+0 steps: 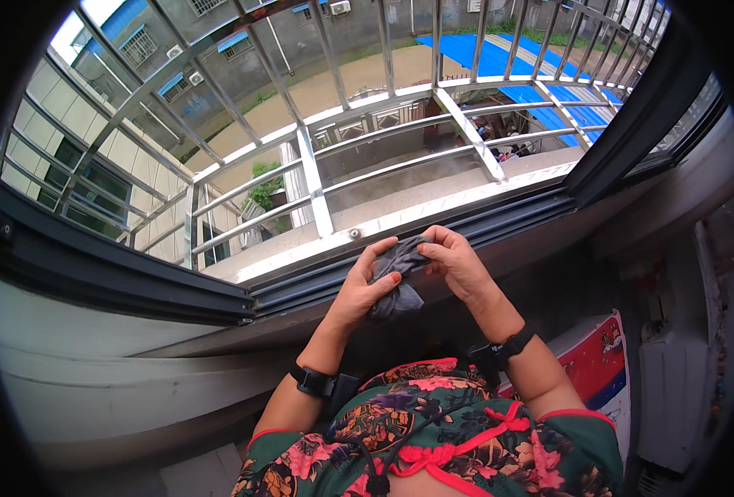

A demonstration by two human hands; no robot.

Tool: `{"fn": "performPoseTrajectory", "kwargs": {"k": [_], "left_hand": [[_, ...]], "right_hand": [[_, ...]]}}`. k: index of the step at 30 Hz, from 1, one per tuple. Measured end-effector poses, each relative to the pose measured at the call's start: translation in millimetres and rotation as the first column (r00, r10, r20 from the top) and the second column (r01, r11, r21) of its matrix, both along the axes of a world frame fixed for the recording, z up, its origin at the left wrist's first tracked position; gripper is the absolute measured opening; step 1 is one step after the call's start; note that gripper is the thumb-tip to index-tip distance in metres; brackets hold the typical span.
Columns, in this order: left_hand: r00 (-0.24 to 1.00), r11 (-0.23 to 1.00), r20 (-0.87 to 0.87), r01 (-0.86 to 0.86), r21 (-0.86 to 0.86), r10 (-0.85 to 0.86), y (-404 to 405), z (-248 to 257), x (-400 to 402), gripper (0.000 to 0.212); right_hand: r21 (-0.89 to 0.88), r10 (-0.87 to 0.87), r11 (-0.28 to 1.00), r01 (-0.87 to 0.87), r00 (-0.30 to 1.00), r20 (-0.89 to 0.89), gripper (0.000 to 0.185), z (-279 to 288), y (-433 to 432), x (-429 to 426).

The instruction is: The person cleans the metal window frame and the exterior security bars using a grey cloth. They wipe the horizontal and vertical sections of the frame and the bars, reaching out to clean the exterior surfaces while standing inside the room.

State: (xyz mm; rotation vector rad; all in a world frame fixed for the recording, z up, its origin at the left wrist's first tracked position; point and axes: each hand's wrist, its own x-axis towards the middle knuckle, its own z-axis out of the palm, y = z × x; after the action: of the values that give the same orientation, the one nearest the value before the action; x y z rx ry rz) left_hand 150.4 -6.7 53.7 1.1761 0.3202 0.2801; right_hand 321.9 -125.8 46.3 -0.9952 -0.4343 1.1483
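Both my hands hold a crumpled grey cloth (398,292) just inside the open window, above the inner sill. My left hand (362,287) grips its left side, with the thumb laid across the front. At the cloth's upper right end, my right hand (457,259) pinches a fold between thumb and fingers. Beyond the cloth runs the dark metal window track (317,282), with several parallel grooves. The lower part of the cloth hangs loose below my left thumb.
Outside the track stands a shiny metal security cage (317,180) with upright and level bars. Dark window frames rise at left (124,267) and right (640,118). A red, white and blue printed box or panel (596,360) is below at right, near a grey cabinet-like object (671,391).
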Motion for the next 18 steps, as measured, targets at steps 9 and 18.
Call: {"fn": "performPoseTrajectory", "kwargs": {"k": [9, 18], "left_hand": [[0.975, 0.987, -0.197, 0.081, -0.138, -0.108, 21.0, -40.2, -117.7, 0.038], [0.938, 0.919, -0.117, -0.344, -0.191, 0.326, 33.7, -64.0, -202.6, 0.03]], "right_hand": [[-0.111, 0.118, 0.99, -0.091, 0.956, 0.269, 0.008, -9.6, 26.7, -92.3], [-0.181, 0.361, 0.931, -0.317, 0.873, 0.329, 0.017, -16.1, 79.9, -171.9]]}}
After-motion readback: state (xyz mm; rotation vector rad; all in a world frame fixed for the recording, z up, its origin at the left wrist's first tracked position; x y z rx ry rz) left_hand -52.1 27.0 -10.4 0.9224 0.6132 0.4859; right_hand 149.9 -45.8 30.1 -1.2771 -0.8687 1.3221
